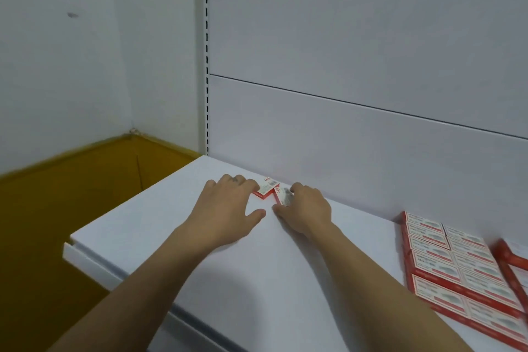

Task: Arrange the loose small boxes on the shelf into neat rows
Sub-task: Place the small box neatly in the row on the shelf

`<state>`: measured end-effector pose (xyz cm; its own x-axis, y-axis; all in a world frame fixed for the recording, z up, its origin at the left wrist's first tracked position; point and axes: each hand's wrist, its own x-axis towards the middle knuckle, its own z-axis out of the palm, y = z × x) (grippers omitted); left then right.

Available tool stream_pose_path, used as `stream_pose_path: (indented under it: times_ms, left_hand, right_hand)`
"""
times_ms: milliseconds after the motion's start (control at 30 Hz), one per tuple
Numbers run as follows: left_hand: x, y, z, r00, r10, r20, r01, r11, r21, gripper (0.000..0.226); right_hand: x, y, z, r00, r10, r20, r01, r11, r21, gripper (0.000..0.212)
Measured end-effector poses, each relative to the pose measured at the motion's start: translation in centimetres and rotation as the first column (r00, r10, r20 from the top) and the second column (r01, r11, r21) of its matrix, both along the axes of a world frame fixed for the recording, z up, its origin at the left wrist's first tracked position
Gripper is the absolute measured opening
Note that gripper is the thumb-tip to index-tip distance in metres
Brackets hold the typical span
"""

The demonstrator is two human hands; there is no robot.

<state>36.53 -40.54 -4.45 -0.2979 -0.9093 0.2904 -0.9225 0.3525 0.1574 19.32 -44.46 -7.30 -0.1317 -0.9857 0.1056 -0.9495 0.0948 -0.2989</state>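
In the head view, the job looks partly done. On the right of the white shelf (257, 280), a block of red-and-white small boxes (457, 268) already lies flat in two tidy rows, edges touching. More red boxes (513, 260) show at the frame's right edge, too blurred and cut off to judge.

Well apart from that block, near the back panel (343, 137), two boxes are still out of line. The left loose box (265, 186) lies flat and skewed. The right loose box (283, 195) sits just beside it at a different angle, seemingly tipped up on an edge.

The left hand (228, 203) is spread, its fingertips touching the left loose box and its thumb resting on the shelf. The right hand (307, 208) is curled round the right loose box, apparently pinching it between forefinger and thumb.

Squaring these two up and bringing them into a row appears to be what remains.
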Motion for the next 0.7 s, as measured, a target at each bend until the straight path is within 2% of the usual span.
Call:
stream_pose_path:
  times_ms: [100,267,400,533,700]
  left_hand:
    - [-0.2,-1.0,-0.1,0.999,-0.036,0.01,0.036,0.999,-0.006,0.055]
    - [-2.0,-2.4,-0.2,0.989,-0.15,-0.014,0.15,0.989,-0.007,0.055]
    - [-4.4,-3.4,0.0,0.957,-0.289,-0.018,0.288,0.957,-0.028,0.054]
    - [-7.5,-3.7,0.0,0.908,-0.413,-0.071,0.414,0.91,0.003,0.056]
    - [-9.7,-2.5,-1.2,0.84,-0.507,-0.193,0.512,0.858,-0.025,0.066]
  right_hand:
    - [-0.1,0.0,-0.2,0.997,-0.027,0.079,0.03,0.999,-0.039,0.046]
    - [-2.8,1.0,0.4,0.96,-0.045,0.275,0.062,0.997,-0.054,0.055]
    - [-6.3,3.7,2.4,0.984,0.009,0.175,0.021,0.986,-0.166,0.054]
    - [-8.9,7.2,3.2,0.994,-0.022,0.106,0.051,0.959,-0.279,0.05]
    - [-9.9,10.2,2.2,0.997,0.005,0.075,0.019,0.949,-0.315,0.054]
